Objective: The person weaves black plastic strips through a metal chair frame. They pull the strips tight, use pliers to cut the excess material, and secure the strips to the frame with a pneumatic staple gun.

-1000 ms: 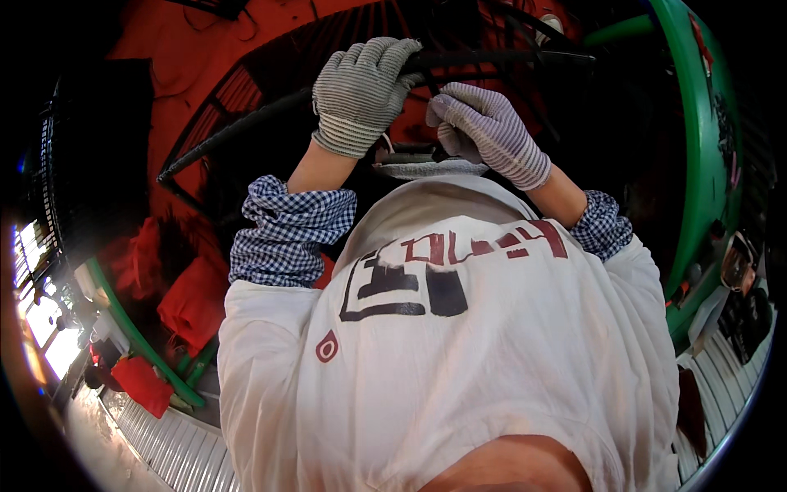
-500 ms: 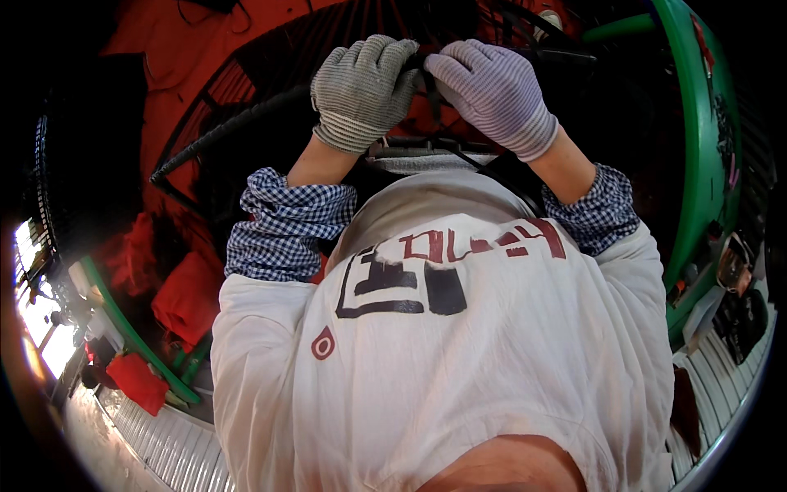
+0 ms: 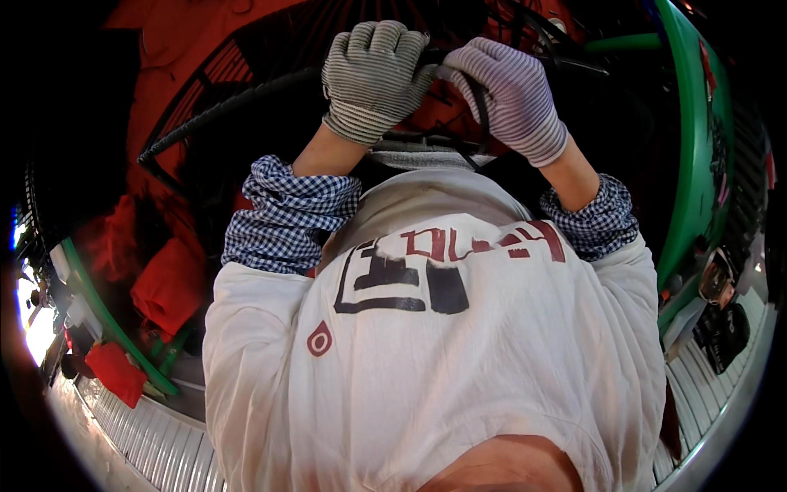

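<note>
A dark frame (image 3: pixel 229 112) wrapped in black strip lies across the far side of my lap, with rows of thin black strands fanning out beyond its edge. My left hand (image 3: pixel 377 78), in a grey striped knit glove, is closed over this edge; its fingertips are partly hidden. Close beside it on the right, my right hand (image 3: pixel 512 98), in a pale purple striped glove, has its thumb and fingers pinched together on a flat black strip (image 3: pixel 480 105). The strip loops down past the fingers toward my lap. Where it meets the frame is too dark to make out.
Green curved rails (image 3: pixel 697 164) stand on the right, with another green rail (image 3: pixel 115 316) at lower left. Red cloth (image 3: pixel 170 287) hangs by the left rail. A black pouch (image 3: pixel 723 336) lies on the white slatted surface at right. Beyond the frame is a red floor (image 3: pixel 184 41).
My hands have moved slightly apart, the right one shifting right. A loop of black strip now shows below the right fingers. The frame has tilted a little.
</note>
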The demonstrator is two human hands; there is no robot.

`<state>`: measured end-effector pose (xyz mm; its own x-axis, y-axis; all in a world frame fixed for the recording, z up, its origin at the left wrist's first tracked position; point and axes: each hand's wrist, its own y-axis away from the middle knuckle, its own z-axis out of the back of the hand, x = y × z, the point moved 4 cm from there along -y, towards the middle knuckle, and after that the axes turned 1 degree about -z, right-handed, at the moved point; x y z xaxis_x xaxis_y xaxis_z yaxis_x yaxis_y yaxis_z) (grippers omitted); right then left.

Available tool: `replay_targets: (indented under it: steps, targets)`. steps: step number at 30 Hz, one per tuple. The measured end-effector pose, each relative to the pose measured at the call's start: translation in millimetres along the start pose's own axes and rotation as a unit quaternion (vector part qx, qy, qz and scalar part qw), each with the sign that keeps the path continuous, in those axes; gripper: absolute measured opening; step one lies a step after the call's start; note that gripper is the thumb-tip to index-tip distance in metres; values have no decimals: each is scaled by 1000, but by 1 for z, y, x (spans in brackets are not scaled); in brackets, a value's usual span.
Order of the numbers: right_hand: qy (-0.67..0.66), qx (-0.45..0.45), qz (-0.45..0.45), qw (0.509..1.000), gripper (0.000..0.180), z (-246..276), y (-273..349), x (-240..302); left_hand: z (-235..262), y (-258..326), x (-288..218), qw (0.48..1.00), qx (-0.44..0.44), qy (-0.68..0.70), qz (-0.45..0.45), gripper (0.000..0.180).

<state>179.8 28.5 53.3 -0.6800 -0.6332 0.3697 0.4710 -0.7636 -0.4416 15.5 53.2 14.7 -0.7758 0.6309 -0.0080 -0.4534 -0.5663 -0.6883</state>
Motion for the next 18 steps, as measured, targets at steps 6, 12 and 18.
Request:
replay_targets:
  steps: [6,12,18]
  targets:
    - [-58,29,-9,998,17,8,-22,-21,0,3,-3,1000,5,4,1,35]
    - [-209,169,-243,932,12,-7,-53,-45,1,1,-3,999,-20,45,11,33]
    - [-186,275,-278,901,24,-21,-67,-65,7,3,-2,998,-19,62,-7,32]
